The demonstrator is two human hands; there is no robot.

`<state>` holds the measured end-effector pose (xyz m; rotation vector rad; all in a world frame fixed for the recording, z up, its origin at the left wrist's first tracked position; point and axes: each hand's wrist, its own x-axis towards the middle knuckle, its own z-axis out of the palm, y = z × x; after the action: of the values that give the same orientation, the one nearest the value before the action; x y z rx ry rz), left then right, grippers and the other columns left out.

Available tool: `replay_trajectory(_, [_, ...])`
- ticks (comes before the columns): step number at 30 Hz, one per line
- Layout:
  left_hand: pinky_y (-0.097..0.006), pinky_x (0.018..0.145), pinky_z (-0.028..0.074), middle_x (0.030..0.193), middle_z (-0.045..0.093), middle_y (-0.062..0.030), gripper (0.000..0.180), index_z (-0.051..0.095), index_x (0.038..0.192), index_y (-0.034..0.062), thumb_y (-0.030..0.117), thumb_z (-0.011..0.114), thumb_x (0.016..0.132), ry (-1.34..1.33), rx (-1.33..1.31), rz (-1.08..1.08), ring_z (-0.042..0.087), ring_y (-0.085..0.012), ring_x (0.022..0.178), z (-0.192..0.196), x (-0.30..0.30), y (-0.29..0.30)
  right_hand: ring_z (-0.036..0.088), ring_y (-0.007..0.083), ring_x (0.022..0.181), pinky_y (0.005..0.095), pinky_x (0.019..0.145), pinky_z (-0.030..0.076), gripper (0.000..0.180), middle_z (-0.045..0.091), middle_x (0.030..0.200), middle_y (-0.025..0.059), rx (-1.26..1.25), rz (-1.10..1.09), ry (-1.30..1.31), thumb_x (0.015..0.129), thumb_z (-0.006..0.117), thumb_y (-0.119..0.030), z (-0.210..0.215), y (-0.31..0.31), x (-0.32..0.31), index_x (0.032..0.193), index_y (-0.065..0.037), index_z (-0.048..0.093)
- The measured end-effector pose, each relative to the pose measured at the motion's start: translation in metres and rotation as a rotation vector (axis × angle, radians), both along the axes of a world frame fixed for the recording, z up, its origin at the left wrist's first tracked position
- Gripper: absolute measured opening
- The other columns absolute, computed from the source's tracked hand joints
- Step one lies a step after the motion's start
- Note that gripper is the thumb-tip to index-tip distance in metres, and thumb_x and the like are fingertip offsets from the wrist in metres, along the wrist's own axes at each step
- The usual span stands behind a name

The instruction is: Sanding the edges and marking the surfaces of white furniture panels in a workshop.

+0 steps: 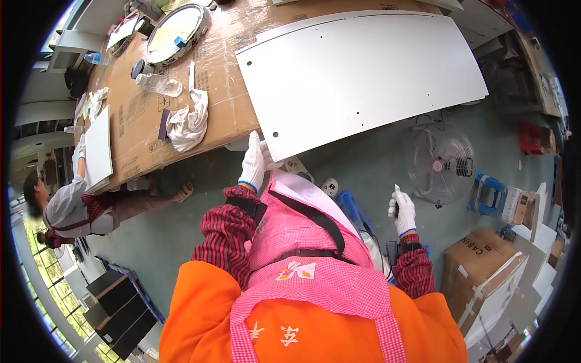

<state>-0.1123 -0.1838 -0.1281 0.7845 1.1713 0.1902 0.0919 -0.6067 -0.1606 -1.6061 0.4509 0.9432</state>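
White panel [369, 72] is lying flat on the cardboard-covered workbench [139, 115], its near corner sticking out past the edge. The left hand [253, 162], in a white glove, rests flat and open on that corner, not gripping anything. The right hand [403, 212], also gloved, hangs away from the bench, closed around a small blade-like tool [397, 195], well apart from the panel. On the bench there's a crumpled white rag [189, 124], a plastic bottle [158, 84] and a round mirror [177, 33]. A fan [442, 164] stands on the floor, and another person [66, 206] works at the far end.
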Motion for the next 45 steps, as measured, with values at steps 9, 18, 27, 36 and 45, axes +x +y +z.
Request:
replay_trajectory(9, [-0.034,0.080,0.058,0.109,0.072,-0.0127,0.066,0.064,0.124,0.0012,0.060,0.045,0.102,0.080,0.022,-0.230,0.070,-0.0211,0.092,0.014,0.005,0.010,0.045,0.0057,0.042,0.0227,0.040,0.036,0.025,0.055,0.058,-0.0007,0.277,0.639,-0.052,0.101,0.061,-0.028,0.114,0.237,-0.008,0.093,-0.005,0.067])
replay_trajectory(18, [-0.032,0.080,0.058,0.103,0.071,-0.0088,0.057,0.067,0.120,0.0053,0.055,0.045,0.103,-0.077,0.179,-0.269,0.070,-0.0176,0.093,-0.010,-0.003,0.038,0.061,0.0083,0.079,0.0257,0.072,0.050,0.024,0.066,0.087,0.0020,0.671,0.938,0.064,0.102,0.058,-0.028,0.071,0.349,-0.036,0.099,-0.005,0.064])
replay_trajectory(27, [-0.033,0.072,0.058,0.099,0.074,-0.0094,0.075,0.070,0.113,0.0008,0.066,0.034,0.102,0.391,0.157,-0.031,0.071,-0.0180,0.084,-0.043,0.005,0.035,0.066,0.0138,0.092,0.0313,0.083,0.059,0.033,0.065,0.097,0.0031,0.953,0.463,0.489,0.103,0.060,-0.024,0.040,0.470,-0.001,0.127,-0.002,0.061])
replay_trajectory(36, [-0.029,0.056,0.038,0.072,0.056,0.0036,0.044,0.068,0.084,0.0085,0.051,0.065,0.096,0.675,0.214,0.118,0.046,-0.0065,0.063,0.023,0.073,0.014,0.064,0.0205,0.099,0.0440,0.094,0.060,0.021,0.063,0.100,0.0069,0.996,0.216,0.435,0.102,0.061,-0.020,0.039,0.499,0.194,0.112,-0.002,0.063])
replay_trajectory(45, [-0.032,0.053,0.035,0.065,0.052,0.0000,0.078,0.071,0.094,-0.0003,0.076,0.054,0.089,0.973,0.335,0.207,0.045,-0.0125,0.058,0.032,0.103,0.006,0.052,0.0321,0.131,0.0442,0.110,0.045,0.027,0.059,0.132,0.0176,0.908,-0.239,0.000,0.104,0.056,-0.023,0.064,0.345,0.552,0.117,0.001,0.061])
